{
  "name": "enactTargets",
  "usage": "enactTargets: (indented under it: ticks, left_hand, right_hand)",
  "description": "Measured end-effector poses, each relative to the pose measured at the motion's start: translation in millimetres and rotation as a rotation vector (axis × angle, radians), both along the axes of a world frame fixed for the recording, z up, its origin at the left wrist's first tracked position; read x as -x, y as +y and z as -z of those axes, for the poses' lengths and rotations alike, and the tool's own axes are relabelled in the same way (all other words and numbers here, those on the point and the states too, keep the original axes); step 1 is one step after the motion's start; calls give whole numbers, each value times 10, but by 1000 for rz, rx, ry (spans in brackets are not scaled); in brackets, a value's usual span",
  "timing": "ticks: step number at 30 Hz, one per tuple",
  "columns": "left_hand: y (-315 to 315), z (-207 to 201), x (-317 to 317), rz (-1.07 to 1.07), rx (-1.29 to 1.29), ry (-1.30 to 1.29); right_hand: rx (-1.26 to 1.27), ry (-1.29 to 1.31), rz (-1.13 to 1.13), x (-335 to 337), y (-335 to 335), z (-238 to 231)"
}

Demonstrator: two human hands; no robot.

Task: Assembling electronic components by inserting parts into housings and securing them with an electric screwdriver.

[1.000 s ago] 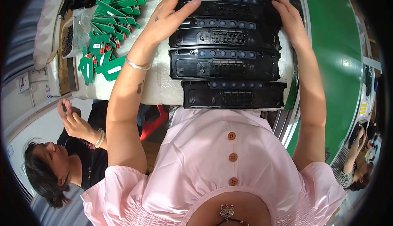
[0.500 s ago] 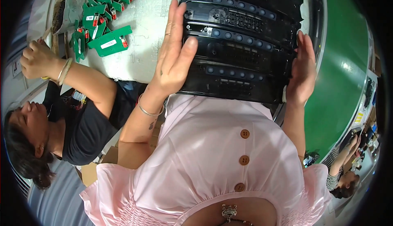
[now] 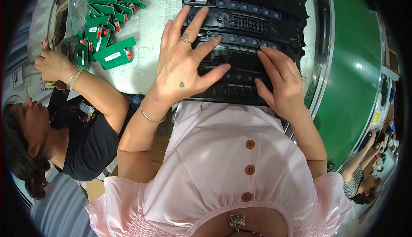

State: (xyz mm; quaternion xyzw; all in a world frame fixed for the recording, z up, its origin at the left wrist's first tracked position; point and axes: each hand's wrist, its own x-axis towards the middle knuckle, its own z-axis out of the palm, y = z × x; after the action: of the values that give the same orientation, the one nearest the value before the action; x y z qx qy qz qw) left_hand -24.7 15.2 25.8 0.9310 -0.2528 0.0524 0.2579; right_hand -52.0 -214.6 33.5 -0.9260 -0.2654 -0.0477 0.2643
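Note:
Several long black plastic housings (image 3: 253, 22) lie side by side in front of me, the nearest against my pink dress. Each of the housings that shows fully carries a row of round grey rubber buttons (image 3: 243, 40). My left hand (image 3: 182, 63) spreads its fingers over the left ends of the housings, its index fingertip at a button. Over the right part rests my right hand (image 3: 283, 82), fingers bent a little and thumb apart, with the fingertips at the right end of a button row. Neither hand grips anything.
Green circuit boards (image 3: 115, 53) with red parts lie heaped on the white work surface (image 3: 156, 5) at the left. A person in black (image 3: 92, 140) works close on my left. To the right runs a green surface (image 3: 349, 74); another person (image 3: 356, 179) is farther off.
Both my hands have moved inward from the sides of the housings onto their tops. The housings sit slightly farther left in view. The person on the left has shifted an arm.

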Motion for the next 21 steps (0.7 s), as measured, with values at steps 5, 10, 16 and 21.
enactTargets:
  ticks: [5,10,16,21]
  left_hand:
    - [169,85,-29,34,153,-5]
    - [320,99,198,-74,347,7]
    - [115,123,263,-81,288,129]
    - [168,195,277,-52,488,71]
  right_hand:
    - [-35,-21,-34,-49,-140,38]
    - [-171,-133,313,26,-408,53]
    - [-449,117,488,40,-410,298]
    - [-417,46,477,-100,-294,224]
